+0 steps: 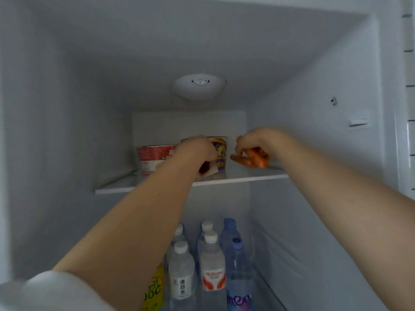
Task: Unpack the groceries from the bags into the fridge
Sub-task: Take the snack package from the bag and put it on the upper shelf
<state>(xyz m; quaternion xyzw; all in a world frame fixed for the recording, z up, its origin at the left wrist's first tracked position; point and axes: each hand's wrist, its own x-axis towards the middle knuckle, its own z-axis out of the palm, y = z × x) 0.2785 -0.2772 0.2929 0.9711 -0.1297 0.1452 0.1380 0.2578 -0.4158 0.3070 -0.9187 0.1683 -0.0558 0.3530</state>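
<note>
Both my arms reach into the open fridge, up to its top shelf (251,178). My left hand (195,151) is closed around a small red and white packet (207,169), held just above the shelf in front of a purple noodle cup (221,153). A red noodle bowl (151,158) stands on the shelf to the left of that hand. My right hand (258,141) grips a bundle of orange sausage sticks (249,160) low over the right part of the same shelf.
Several water bottles (182,269) stand on the lower level, with a blue-labelled bottle (238,277) at the right and a yellow packet (155,288) at the left. A round light fitting (199,86) sits on the fridge ceiling. Door rails (408,86) run along the right edge.
</note>
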